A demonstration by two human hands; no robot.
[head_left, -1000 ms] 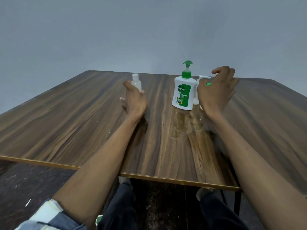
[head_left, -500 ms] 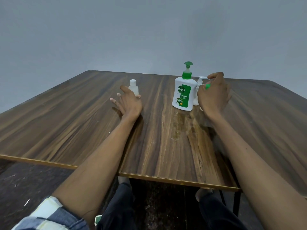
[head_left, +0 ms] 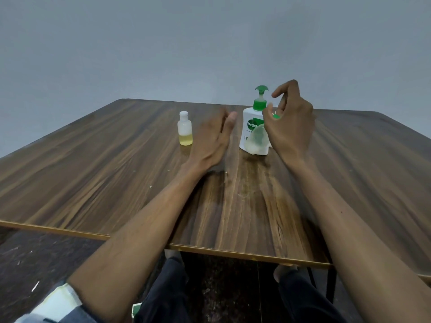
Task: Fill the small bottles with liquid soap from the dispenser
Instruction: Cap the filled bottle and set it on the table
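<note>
- Wood table (head_left: pixel 93 183), grey wall behind; our dispenser (head_left: pixel 253 127) stands far centre.
- Right hand (head_left: pixel 289 127) grasps a small clear bottle (head_left: pixel 257 138) with a green cap, lifted in front of the dispenser.
- Left hand (head_left: pixel 213 134) is released, fingers straight, blurry, between the dispenser and a capped bottle (head_left: pixel 185 129) holding some yellow soap, apart from it.
</note>
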